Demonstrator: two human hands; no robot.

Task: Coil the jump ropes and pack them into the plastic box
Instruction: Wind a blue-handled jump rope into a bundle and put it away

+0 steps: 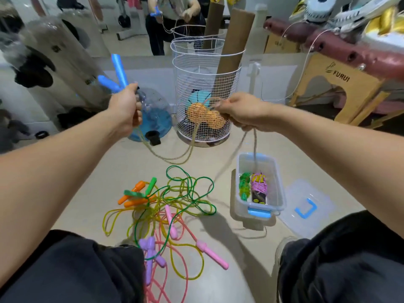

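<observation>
Both hands are raised over the floor: the left hand (125,106) grips two blue handles (115,73) together, and the right hand (240,111) is closed round loops of the tan rope (175,157), which sags between them and trails down toward the plastic box (277,182). That box sits open at right, two coiled ropes (253,186) inside, its lid (306,207) just beside it. A tangle of coloured jump ropes (166,206) lies on the floor between the knees. Behind stands a wire basket (205,68); a wooden stand (341,76) reads "FURUI".
</observation>
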